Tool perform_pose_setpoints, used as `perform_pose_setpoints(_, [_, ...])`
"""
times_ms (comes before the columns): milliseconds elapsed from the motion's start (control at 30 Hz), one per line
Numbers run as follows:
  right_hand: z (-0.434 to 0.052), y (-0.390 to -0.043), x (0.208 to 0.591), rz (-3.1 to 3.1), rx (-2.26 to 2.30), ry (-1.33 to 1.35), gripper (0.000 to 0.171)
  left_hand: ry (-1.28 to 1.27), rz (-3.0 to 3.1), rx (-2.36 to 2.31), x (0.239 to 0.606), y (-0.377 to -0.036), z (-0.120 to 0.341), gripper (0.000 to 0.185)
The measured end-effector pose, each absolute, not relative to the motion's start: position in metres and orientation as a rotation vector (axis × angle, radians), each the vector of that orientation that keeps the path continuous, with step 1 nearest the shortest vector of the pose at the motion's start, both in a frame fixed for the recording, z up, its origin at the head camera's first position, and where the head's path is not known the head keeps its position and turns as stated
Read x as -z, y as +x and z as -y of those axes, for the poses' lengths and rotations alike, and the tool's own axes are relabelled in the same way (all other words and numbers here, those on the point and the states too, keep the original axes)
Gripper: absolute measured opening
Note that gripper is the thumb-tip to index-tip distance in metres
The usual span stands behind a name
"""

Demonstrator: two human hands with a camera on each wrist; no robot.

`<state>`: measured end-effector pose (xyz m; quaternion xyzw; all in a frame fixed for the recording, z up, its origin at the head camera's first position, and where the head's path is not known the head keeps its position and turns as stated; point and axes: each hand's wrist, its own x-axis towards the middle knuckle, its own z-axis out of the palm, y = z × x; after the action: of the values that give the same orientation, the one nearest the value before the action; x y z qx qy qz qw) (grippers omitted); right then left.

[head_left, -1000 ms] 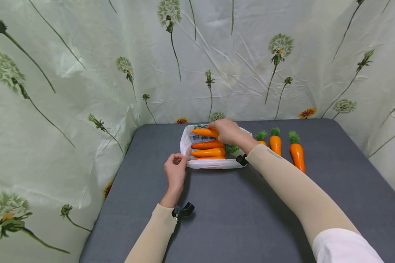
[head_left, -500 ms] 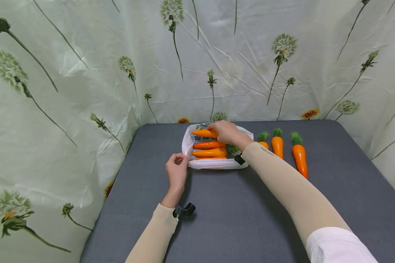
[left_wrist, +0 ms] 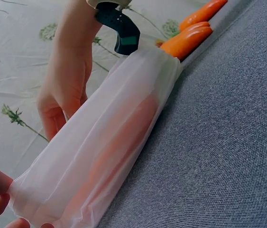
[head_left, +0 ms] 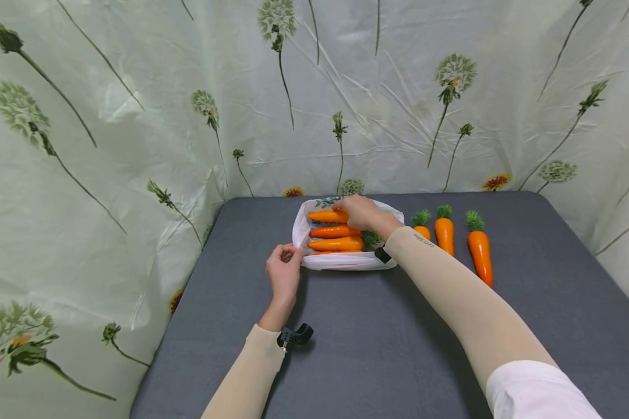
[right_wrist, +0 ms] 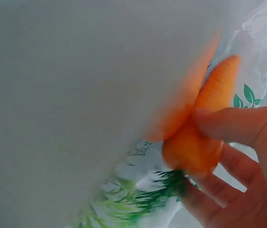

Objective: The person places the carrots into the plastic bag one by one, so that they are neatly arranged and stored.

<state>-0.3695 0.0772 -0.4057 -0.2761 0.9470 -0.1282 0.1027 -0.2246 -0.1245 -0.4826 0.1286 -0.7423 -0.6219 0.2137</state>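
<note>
Carrot (head_left: 327,216) in right-hand fingers (head_left: 346,205) — left fingers (head_left: 285,254) pinching bag (head_left: 340,262), print unreadable.

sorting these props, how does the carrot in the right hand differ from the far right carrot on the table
The held carrot lies crosswise on the white plastic bag; the rightmost loose carrot lies lengthwise on the bare grey table, leaves pointing away. The right hand grips the first; nothing touches the second. The left hand pinches the bag's edge. Both are orange with green tops.
</note>
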Motion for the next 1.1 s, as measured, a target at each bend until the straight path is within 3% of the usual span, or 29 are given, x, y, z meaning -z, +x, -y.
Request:
perform_pose_setpoints(167, [-0.078,-0.369,0.406,-2.806,0.395,-0.856,0.054,0.350,2.068,1.726,0.482,-0.224,0.124,0.013])
perform_pose_setpoints(633, [-0.082,-0.364,0.404,-2.823,0.422,-0.851,0.052,0.357,2.072,1.747,0.481,-0.223,0.125,0.013])
perform_pose_setpoints(1100, [-0.104,-0.347,0.379,-2.858,0.644,-0.820,0.048,0.345,2.061,1.746,0.482,-0.223,0.125,0.013])
